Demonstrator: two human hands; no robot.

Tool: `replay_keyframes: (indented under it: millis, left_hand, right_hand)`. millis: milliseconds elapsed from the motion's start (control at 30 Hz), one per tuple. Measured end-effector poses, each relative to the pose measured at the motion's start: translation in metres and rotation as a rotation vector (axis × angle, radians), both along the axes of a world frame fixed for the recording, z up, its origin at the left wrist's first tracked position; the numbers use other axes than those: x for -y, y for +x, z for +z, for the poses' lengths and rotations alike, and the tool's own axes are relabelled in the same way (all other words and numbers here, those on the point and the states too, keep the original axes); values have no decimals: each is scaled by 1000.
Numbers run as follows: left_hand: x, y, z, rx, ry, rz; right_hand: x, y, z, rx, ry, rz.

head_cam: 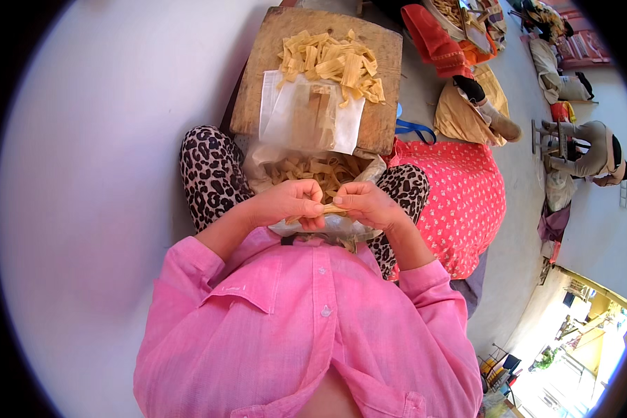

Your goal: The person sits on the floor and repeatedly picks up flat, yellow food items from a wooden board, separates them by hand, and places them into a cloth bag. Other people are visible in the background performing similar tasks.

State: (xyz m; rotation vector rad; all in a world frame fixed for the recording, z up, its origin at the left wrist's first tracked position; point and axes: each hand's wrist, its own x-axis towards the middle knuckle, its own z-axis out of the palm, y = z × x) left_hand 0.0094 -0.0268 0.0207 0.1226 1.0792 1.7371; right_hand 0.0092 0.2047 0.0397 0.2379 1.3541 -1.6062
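Observation:
Between my two hands runs a pale yellow dried strip (334, 208). My left hand (291, 202) pinches one end with thumb and fingers, and my right hand (370, 205) pinches the other. Just beneath them, a plastic bag (260, 184) sits gaping between my knees. It holds many more dried strips (313, 170), partly hidden by my hands. Beyond the bag is a worn wooden board (251, 83), with a loose heap of yellow strips (326, 57) at its far part. White sheets (276, 123) lie on its near part, topped by a clear plastic piece (321, 116).
A white wall (94, 183) rises on the left. Red flowered cloth (454, 204) lies against my right knee, near a blue strap (417, 128). Farther right are a tan sack (462, 112), another person's red-clothed leg (439, 44) and a person bending over (595, 149).

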Motion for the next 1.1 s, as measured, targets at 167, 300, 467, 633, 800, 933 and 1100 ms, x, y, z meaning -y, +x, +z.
replay_keyframes:
  millis: [167, 300, 467, 633, 800, 933, 1100]
  left_hand:
    - [-1, 4, -3, 29, 24, 104]
    - [5, 5, -8, 103, 58, 185]
    - [15, -7, -7, -40, -39, 146]
    - [12, -45, -3, -637, -443, 334]
    - [-4, -82, -10, -957, -707, 572]
    - [-4, -97, -30, -1086, -798, 593]
    - [-9, -95, -49, -1070, -957, 429]
  right_hand:
    - [1, 0, 3, 23, -8, -20]
    - [-9, -7, 17, -31, 32, -29]
    - [-5, -17, 6, -284, 138, 59]
    - [13, -49, -4, -688, 319, -75]
    - [27, -94, -36, -743, 338, -309]
    - [38, -108, -53, -802, 565, -275]
    - [47, -100, -71, -871, 802, -127]
